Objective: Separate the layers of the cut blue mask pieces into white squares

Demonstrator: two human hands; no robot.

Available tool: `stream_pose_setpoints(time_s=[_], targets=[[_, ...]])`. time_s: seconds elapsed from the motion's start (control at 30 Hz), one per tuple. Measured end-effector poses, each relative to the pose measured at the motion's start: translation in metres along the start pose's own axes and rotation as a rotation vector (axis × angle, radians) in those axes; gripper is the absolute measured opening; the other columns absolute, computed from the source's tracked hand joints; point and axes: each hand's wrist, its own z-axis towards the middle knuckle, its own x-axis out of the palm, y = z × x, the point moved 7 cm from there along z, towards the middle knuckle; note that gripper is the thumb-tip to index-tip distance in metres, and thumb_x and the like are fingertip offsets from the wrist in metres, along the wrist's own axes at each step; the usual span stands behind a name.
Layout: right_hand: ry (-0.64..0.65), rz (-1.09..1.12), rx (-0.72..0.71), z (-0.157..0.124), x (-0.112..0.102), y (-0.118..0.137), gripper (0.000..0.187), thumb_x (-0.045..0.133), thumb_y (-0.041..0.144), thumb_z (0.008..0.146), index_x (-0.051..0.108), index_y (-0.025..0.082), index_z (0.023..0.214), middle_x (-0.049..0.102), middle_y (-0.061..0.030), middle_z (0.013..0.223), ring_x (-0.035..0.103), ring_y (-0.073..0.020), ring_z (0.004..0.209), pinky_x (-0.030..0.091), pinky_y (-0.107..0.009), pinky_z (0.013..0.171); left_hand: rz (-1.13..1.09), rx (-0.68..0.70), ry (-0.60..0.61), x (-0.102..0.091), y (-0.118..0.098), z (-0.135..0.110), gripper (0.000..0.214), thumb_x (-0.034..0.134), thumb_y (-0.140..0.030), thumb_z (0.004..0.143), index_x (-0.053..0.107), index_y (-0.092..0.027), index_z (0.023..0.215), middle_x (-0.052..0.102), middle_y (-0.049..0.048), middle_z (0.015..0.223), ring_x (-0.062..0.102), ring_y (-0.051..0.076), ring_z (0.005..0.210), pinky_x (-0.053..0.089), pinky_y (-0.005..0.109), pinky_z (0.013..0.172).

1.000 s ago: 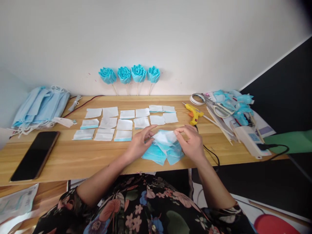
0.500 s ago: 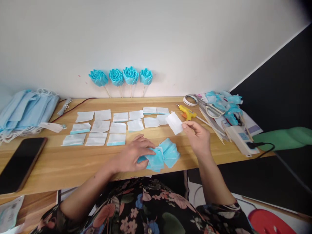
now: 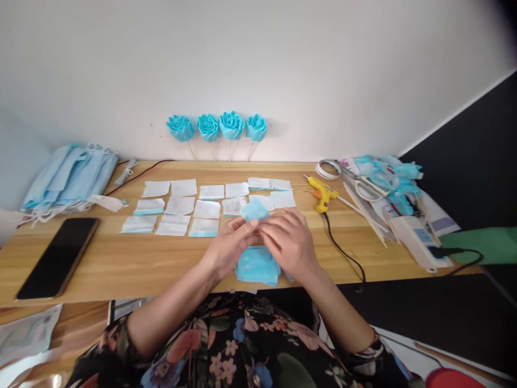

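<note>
our right hand (image 3: pixel 288 242): back at centre, white piece gone | our left hand (image 3: pixel 230 242): lifted off blue stack (image 3: pixel 257 267) | we now pinch one blue square (image 3: pixel 254 210) with both hands

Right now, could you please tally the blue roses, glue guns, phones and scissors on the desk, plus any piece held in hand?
Blue roses: 4
Glue gun: 1
Phone: 1
Scissors: 1
Blue piece in left hand: 1
Total: 8
</note>
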Motion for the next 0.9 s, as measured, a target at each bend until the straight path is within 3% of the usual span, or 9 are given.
stream_pose_setpoints(time_s=[0.07,0.17,0.37,0.5,0.57,0.67,0.73,0.83,0.9], targets=[[0.026,0.018,-0.038,0.000,0.006,0.006,0.020,0.058,0.019,0.092,0.070,0.028,0.105,0.076,-0.0018,0.104,0.066,-0.0214,0.101,0.039,-0.047,0.104,-0.076,0.024,-0.074,-0.008,0.003,0.004,0.019,0.074,-0.029,0.077,0.069,-0.013,0.087,0.072,0.0077,0.090,0.066,0.016,0.084,0.054,0.035,0.086],[-0.061,0.096,-0.005,-0.002,-0.003,0.001,0.026,0.058,0.019,0.092,0.066,0.027,0.115,0.075,-0.0045,0.109,0.066,-0.0226,0.103,0.043,-0.046,0.101,-0.094,0.077,-0.140,-0.018,0.000,0.004,0.020,0.075,-0.026,0.073,0.069,-0.014,0.088,0.072,0.0051,0.088,0.065,0.015,0.081,0.053,0.033,0.082],[-0.144,0.253,0.275,-0.005,-0.013,-0.028,0.019,0.054,0.026,0.095,0.069,0.025,0.107,0.074,-0.0062,0.106,0.066,-0.0228,0.102,0.050,-0.041,0.092,0.079,0.080,-0.083,-0.017,-0.003,-0.003,0.023,0.069,-0.031,0.078,0.069,-0.014,0.094,0.071,0.0044,0.087,0.063,0.014,0.075,0.051,0.031,0.077],[-0.057,0.510,0.537,-0.011,0.008,-0.046,0.026,0.059,0.040,0.091,0.067,0.024,0.110,0.074,-0.0065,0.107,0.067,-0.0234,0.102,0.052,-0.040,0.091,0.228,0.112,-0.054,-0.013,-0.005,-0.008,0.032,0.066,-0.031,0.081,0.067,-0.016,0.110,0.072,0.0043,0.093,0.064,0.014,0.079,0.049,0.028,0.078],[0.022,0.717,0.640,-0.014,0.023,-0.048,0.031,0.062,0.045,0.088,0.067,0.023,0.109,0.073,-0.0058,0.103,0.068,-0.0226,0.096,0.054,-0.035,0.082,0.258,0.103,-0.029,-0.011,-0.004,-0.009,0.042,0.066,-0.032,0.082,0.063,-0.019,0.121,0.071,0.0032,0.090,0.062,0.014,0.074,0.049,0.027,0.073],[0.082,0.911,0.726,-0.017,0.037,-0.047,0.025,0.066,0.046,0.083,0.068,0.022,0.090,0.069,-0.0017,0.082,0.063,-0.0180,0.075,0.051,-0.028,0.064,0.284,0.078,-0.013,-0.010,-0.002,-0.011,0.056,0.066,-0.033,0.082,0.053,-0.022,0.136,0.068,0.0002,0.079,0.058,0.012,0.066,0.046,0.025,0.065],[0.052,0.941,0.752,-0.017,0.038,-0.047,0.023,0.069,0.044,0.081,0.064,0.021,0.077,0.062,0.0011,0.071,0.056,-0.0148,0.065,0.046,-0.026,0.058,0.311,0.071,-0.015,-0.011,-0.002,-0.012,0.060,0.066,-0.032,0.082,0.050,-0.023,0.139,0.065,-0.0015,0.074,0.055,0.012,0.062,0.044,0.024,0.061],[0.005,0.963,0.766,-0.019,0.036,-0.047,0.024,0.069,0.041,0.081,0.060,0.021,0.071,0.056,0.0025,0.067,0.050,-0.0132,0.061,0.042,-0.025,0.057,0.313,0.092,-0.047,-0.013,-0.005,-0.014,0.050,0.065,-0.035,0.083,0.058,-0.021,0.130,0.065,-0.0004,0.076,0.056,0.012,0.067,0.045,0.024,0.065],[0.011,0.979,0.769,-0.020,0.036,-0.046,0.024,0.069,0.040,0.081,0.058,0.021,0.071,0.053,0.0028,0.066,0.048,-0.0127,0.061,0.040,-0.025,0.057,0.291,0.118,-0.080,-0.015,-0.009,-0.014,0.035,0.064,-0.039,0.083,0.067,-0.018,0.111,0.064,0.0010,0.080,0.056,0.012,0.073,0.046,0.024,0.069]])
